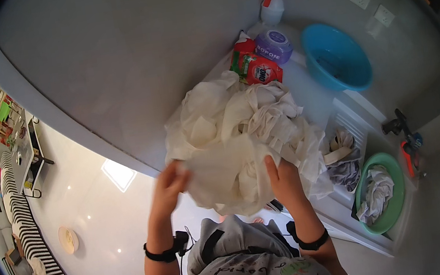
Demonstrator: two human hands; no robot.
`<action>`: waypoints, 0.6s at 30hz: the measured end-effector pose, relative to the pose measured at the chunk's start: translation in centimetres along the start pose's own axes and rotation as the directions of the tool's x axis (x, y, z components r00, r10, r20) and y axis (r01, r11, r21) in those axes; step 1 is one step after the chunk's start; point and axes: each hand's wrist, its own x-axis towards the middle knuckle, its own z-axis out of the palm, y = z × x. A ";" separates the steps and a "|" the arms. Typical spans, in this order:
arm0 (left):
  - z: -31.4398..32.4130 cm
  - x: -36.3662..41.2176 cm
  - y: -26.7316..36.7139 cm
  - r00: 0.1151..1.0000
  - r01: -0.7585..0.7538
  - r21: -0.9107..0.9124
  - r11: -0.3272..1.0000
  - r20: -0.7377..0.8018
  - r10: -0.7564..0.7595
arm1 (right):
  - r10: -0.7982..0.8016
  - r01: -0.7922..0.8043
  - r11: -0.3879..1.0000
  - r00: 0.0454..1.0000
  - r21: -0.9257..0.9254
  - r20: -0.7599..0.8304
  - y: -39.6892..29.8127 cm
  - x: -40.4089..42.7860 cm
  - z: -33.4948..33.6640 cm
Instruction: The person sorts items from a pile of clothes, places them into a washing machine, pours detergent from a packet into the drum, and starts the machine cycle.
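Both hands hold up one off-white cloth [216,171], stretched between them in front of my body. My left hand [171,181], slightly blurred, pinches its left edge. On the other side my right hand [285,179] grips the right edge, thumb on top. Just beyond lies a large heap of white fabric [205,122] on the white counter [300,75]. The held cloth overlaps the heap, so where one ends and the other begins is hard to tell.
Behind the heap stand a red detergent bag [263,70], a purple tub [274,45] and a spray bottle [272,7]. Further right are a blue basin [335,58], dark wet cloths [345,172] by a ribbed washboard [350,121], a green basin [399,196] holding cloth, and a tap [402,128].
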 end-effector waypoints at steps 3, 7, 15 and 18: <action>-3.6 -0.2 -1.0 0.874 -0.485 -0.457 0.745 -0.256 0.413 | -0.037 0.088 0.979 0.963 0.186 -0.266 -2.2 -0.8 -0.9; -2.0 -0.8 -3.3 0.949 -0.065 -0.240 0.969 0.286 0.134 | -0.110 0.071 0.964 0.984 0.257 0.139 -1.1 0.7 0.6; -0.4 -0.8 -0.8 0.991 0.125 -0.176 0.977 0.079 -0.112 | -0.167 0.189 0.982 0.914 0.025 -0.369 1.9 9.6 1.7; 0.6 -0.4 -0.5 0.995 0.090 -0.224 0.970 0.064 -0.078 | -0.201 0.031 0.950 0.824 -0.312 -0.530 6.7 12.2 4.1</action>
